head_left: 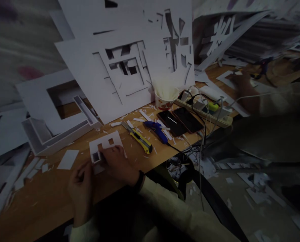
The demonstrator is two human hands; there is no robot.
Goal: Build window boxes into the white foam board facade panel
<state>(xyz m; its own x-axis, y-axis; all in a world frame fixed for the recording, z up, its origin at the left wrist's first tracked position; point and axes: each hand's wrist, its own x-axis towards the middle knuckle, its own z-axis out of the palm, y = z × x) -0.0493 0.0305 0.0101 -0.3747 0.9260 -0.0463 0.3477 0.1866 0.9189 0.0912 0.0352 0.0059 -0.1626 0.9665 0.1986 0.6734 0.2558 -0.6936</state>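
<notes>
A small white board piece (105, 138) with several square cut-outs lies on the wooden table near its front edge. My right hand (118, 164) rests over it with bent fingers, gripping it near one of the openings; part of the board is hidden beneath the hand. Just left of the board's lower corner, my left hand (81, 188) is closed with its fingers curled together; whatever is between them cannot be made out. Beyond my right hand lie a yellow utility knife (139, 138) and a blue glue gun (156, 131). A blank white card (68, 159) lies to the left.
Large white boards with cut-outs (129, 90) stand behind. A paper cup (166, 101), two phones (187, 119) and a power strip (224, 119) with tangled cables sit at the right. Below is a bin of scraps (176, 168). Another person's hand (243, 87) is at far right.
</notes>
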